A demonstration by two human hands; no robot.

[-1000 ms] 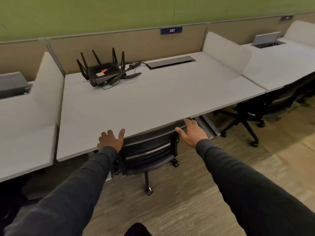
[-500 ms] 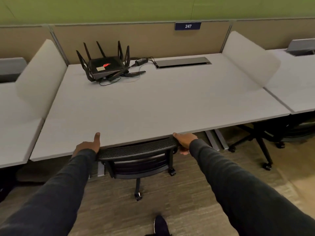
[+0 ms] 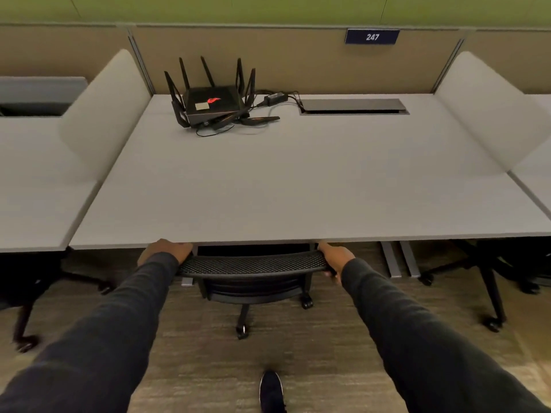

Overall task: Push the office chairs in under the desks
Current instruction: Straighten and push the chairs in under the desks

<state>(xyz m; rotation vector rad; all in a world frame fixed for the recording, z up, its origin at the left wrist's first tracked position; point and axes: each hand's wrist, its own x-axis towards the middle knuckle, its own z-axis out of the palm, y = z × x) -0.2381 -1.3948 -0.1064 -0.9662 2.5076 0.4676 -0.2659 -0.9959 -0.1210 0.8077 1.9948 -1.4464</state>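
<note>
Chair (image 3: pixel 252 265) seat hidden under desk (image 3: pixel 298 198)

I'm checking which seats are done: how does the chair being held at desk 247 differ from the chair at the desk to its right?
The held chair sits centred at its desk, its mesh back at the desk edge, with the left hand and right hand gripping its top. The right-hand chair is untouched; only its legs and casters show, and they stick out from under its desk. Both are black, wheeled office chairs.
</note>
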